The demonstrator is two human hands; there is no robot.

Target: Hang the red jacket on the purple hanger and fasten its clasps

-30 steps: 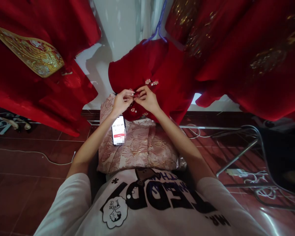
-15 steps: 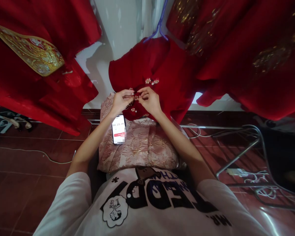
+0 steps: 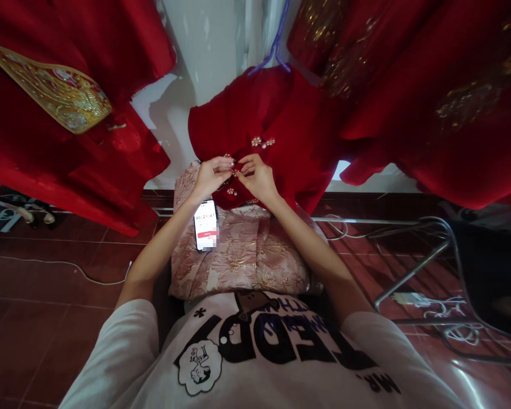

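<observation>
A dark red garment (image 3: 306, 130) hangs from a purple hanger (image 3: 276, 48), its lower part lying over my lap. Flower-shaped beaded clasps (image 3: 263, 142) decorate its front. My left hand (image 3: 212, 175) pinches one side of a small flower clasp at the garment's opening. From the other side, my right hand (image 3: 258, 177) holds the same clasp, thumb and fingers pressed together. The fingertips of both hands nearly meet. Another beaded flower (image 3: 231, 192) shows just below them. Pink brocade cloth (image 3: 242, 255) covers my lap, with a lit phone (image 3: 206, 225) on it showing a timer.
Red garments with gold embroidery hang at the left (image 3: 132, 165) and right (image 3: 409, 130). A metal-framed chair (image 3: 455, 250) stands at the right, with white cables (image 3: 460, 329) beneath it. Another cable (image 3: 80, 267) crosses the tiled floor at the left.
My right hand's fingers have shifted slightly left and down at the clasp. My left hand has barely moved, and the phone's timer has advanced.
</observation>
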